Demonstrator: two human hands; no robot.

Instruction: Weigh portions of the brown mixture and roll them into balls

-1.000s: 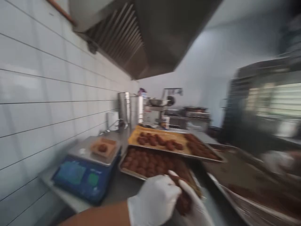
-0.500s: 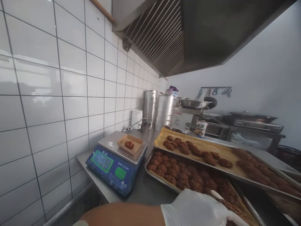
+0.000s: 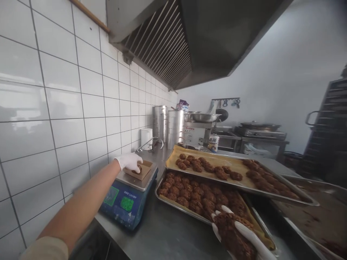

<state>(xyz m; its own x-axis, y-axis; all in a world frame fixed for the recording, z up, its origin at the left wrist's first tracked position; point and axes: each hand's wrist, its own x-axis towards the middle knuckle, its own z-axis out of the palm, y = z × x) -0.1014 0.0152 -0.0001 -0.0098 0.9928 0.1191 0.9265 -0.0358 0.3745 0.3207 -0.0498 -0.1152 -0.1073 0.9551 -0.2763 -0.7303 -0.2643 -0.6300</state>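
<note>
At the blue digital scale, my gloved left hand reaches into the small brown paper tray on the weighing plate. Its thumb and fingers are closed around a brown ball of chunky mixture, mostly hidden by the hand. My gloved right hand cradles a large lump of the same brown mixture, palm up, over the near edge of the lower metal tray. Packed rows of brown balls fill that tray.
An upper metal tray lined with yellow paper overlaps the lower one and bears more brown balls. At right lies a smeared tray. Behind stand tall steel cylinders, a faucet and a printed carton. A range hood hangs overhead.
My left hand has moved from the lower right, by the lower tray, to the paper tray on the scale. The lump in my right hand has come into fuller view. The camera has turned right.
</note>
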